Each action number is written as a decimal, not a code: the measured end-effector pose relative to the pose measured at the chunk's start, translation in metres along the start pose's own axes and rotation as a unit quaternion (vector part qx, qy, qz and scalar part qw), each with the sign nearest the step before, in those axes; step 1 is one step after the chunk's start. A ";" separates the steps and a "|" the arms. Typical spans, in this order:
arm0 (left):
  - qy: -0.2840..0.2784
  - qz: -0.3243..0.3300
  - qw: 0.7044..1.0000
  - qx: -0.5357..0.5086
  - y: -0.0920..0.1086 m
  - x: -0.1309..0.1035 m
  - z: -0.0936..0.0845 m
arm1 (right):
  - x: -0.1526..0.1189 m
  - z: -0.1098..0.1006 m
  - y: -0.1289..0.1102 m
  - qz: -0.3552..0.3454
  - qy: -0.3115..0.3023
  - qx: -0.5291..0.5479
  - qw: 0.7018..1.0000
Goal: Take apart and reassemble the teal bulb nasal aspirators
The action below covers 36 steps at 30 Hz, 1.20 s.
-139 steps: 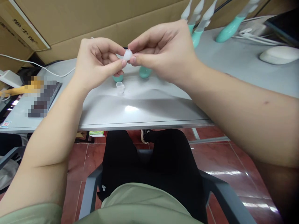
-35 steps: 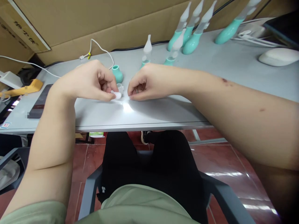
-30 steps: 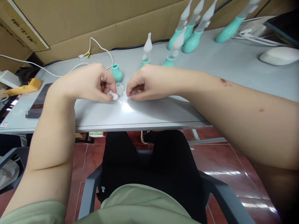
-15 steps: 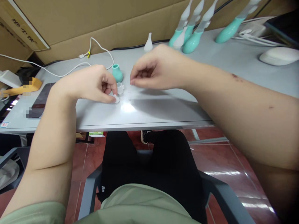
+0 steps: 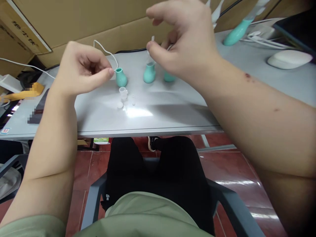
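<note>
My left hand (image 5: 85,67) has its fingers curled in, thumb and forefinger tips close together, with nothing seen between them. Just right of its thumb tip stands a teal squeeze bulb (image 5: 121,79) with an open neck. In front of that bulb are a clear plastic cup-like part (image 5: 123,93), a small white disc (image 5: 120,105) and tiny clear bits (image 5: 133,102). My right hand (image 5: 184,34) is raised above the table, thumb and fingers apart. Below it stand a second teal bulb (image 5: 149,74) and a partly covered teal bulb (image 5: 169,77). A white nozzle tip (image 5: 153,38) shows behind the thumb.
At the back right lies an assembled teal aspirator (image 5: 238,32), with a white mouse (image 5: 289,60) nearby. A white cable (image 5: 108,51) runs along the back by the cardboard wall (image 5: 98,19). A dark phone-like slab (image 5: 37,113) and a yellow object (image 5: 37,89) are left.
My left hand has left the white disc and moved up beside the teal bulb. My right hand has risen and opened; two more teal bulbs now show beneath it.
</note>
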State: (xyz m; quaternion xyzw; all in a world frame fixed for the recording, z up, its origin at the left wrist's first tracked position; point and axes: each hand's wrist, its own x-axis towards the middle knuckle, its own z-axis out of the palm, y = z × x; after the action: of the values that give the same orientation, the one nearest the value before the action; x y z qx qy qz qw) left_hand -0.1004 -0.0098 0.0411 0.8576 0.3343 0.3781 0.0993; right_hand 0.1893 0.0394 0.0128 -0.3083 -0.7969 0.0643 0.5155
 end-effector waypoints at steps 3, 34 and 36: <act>0.059 0.027 0.998 0.002 -0.003 0.006 0.005 | 0.002 0.003 0.006 -0.007 -0.037 -0.028 0.999; 0.215 0.260 0.939 0.058 -0.044 0.052 0.065 | -0.003 0.003 -0.016 -0.011 -0.019 0.176 0.984; 0.194 0.262 0.940 0.103 -0.064 0.057 0.065 | -0.003 0.006 -0.015 0.017 -0.049 0.210 0.976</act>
State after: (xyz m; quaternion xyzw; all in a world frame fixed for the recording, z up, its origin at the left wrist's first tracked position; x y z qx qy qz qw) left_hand -0.0582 0.0813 0.0023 0.8301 0.1481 0.5136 -0.1590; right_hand 0.1789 0.0273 0.0139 -0.2027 -0.7845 0.2541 0.5281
